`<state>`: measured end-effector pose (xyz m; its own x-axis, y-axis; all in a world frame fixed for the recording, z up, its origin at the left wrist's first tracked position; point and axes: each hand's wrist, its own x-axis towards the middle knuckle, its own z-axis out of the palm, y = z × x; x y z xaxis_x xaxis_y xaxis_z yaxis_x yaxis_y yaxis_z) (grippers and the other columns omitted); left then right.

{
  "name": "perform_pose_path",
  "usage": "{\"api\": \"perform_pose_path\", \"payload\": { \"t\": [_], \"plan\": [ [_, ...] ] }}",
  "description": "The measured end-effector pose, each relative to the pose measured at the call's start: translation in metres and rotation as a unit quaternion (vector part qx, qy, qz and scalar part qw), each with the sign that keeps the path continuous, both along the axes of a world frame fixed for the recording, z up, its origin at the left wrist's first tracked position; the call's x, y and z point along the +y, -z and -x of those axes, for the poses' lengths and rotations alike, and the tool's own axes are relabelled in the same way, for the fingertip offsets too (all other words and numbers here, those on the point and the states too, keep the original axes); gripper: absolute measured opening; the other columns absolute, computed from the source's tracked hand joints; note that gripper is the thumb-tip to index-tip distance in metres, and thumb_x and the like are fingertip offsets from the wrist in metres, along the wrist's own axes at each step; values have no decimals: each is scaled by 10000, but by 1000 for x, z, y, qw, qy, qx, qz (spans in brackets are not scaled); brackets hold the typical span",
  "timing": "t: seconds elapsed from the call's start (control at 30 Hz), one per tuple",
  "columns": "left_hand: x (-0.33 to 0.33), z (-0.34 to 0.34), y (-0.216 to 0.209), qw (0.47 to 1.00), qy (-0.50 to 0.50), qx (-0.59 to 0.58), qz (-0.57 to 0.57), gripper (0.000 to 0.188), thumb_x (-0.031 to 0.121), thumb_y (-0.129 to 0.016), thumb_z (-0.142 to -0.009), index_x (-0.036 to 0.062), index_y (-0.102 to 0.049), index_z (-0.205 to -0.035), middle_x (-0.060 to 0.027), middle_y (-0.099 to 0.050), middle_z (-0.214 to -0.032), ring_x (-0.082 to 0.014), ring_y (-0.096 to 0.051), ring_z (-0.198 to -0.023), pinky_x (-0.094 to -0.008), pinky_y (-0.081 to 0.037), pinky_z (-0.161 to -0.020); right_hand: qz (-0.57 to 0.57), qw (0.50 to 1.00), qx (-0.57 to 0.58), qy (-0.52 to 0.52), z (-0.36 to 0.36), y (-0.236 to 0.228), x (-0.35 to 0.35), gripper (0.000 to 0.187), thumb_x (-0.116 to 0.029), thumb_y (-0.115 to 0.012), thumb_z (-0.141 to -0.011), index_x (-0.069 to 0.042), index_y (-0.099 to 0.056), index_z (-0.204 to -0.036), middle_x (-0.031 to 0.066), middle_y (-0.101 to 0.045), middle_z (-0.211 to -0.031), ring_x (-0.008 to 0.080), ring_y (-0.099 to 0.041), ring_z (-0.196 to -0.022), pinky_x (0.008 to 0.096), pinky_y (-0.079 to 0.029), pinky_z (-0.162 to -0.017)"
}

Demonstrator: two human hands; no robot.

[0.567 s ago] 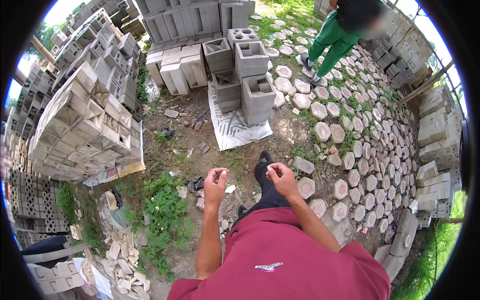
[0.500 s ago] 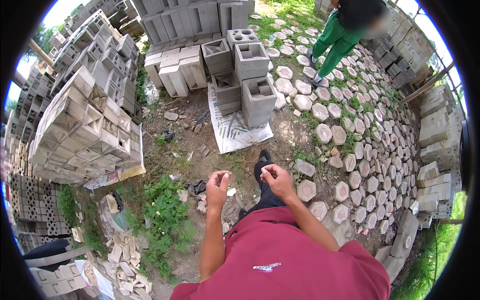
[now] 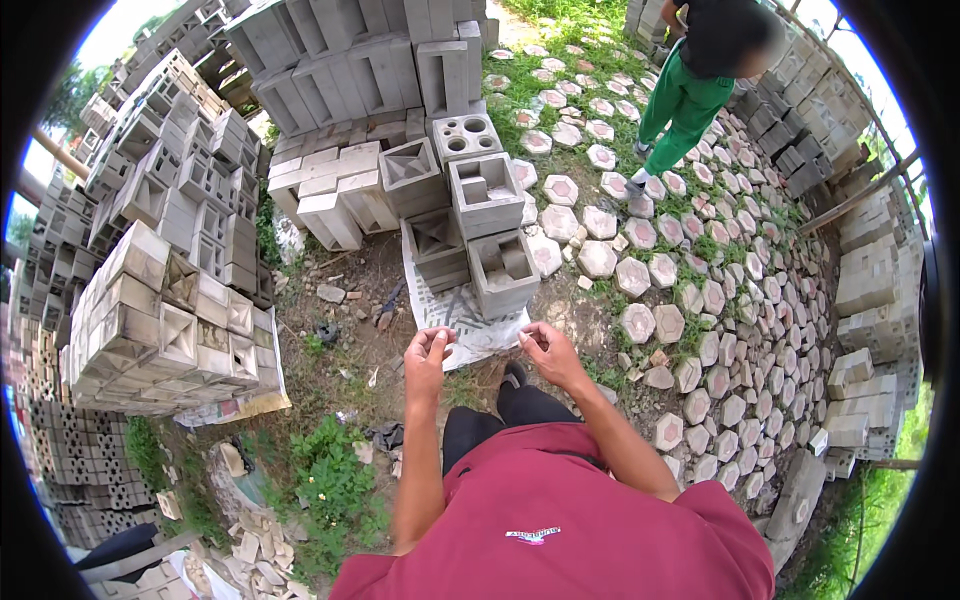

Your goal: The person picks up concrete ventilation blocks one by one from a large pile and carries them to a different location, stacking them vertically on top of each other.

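Above the ground near a white printed sheet, the left hand and the right hand are raised at about the same level, well apart from each other. The fingers of each hand are loosely curled, with the thumb close to the forefinger; whether the tips touch cannot be told. In the view, both hands lie over the near end of the sheet. A grey hollow block stands upright on the sheet, just ahead of the hands, its opening facing up. Directly behind it are a second square block and a block with round holes. To their left are two darker blocks with slanted inner walls. A stack of weathered blocks stands at far left, beyond green plants. Hexagonal paving stones cover the ground to the right, where a person in green trousers stands with both feet among them.
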<state>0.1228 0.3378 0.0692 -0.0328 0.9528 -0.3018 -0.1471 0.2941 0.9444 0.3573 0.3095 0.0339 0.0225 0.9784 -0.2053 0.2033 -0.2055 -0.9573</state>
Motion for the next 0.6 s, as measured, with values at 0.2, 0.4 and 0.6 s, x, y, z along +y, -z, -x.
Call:
{"api": "perform_pose_path", "payload": {
  "t": [0.2, 0.4, 0.6],
  "plan": [
    [62, -27, 14, 999, 27, -9, 31, 155, 177, -559, -945, 52, -609, -1022, -53, -675, -974, -139, -636, -938, -297, -508, -797, 11, 998, 44, 33, -20, 3, 64, 301, -264, -584, -951, 26, -598, -1029, 55, -651, -832, 111, -599, -755, 262, -484, -695],
    [138, -29, 34, 995, 10, -4, 98, 155, 182, -570, -938, 55, -616, -1014, -47, -677, -975, -132, -633, -940, -298, -493, -798, 83, 995, 39, 45, -27, 20, 123, 316, -282, -580, -955, 25, -597, -1027, 55, -650, -839, 102, -590, -751, 261, -482, -688],
    [249, -40, 73, 981, 33, -80, 173, 205, 231, -597, -919, 73, -619, -1048, -23, -675, -974, -114, -610, -929, -311, -471, -809, 106, 991, 31, 71, -31, 49, 228, 300, -275, -596, -942, 16, -600, -1015, 60, -650, -812, 112, -594, -738, 267, -488, -682]
  ]
}}
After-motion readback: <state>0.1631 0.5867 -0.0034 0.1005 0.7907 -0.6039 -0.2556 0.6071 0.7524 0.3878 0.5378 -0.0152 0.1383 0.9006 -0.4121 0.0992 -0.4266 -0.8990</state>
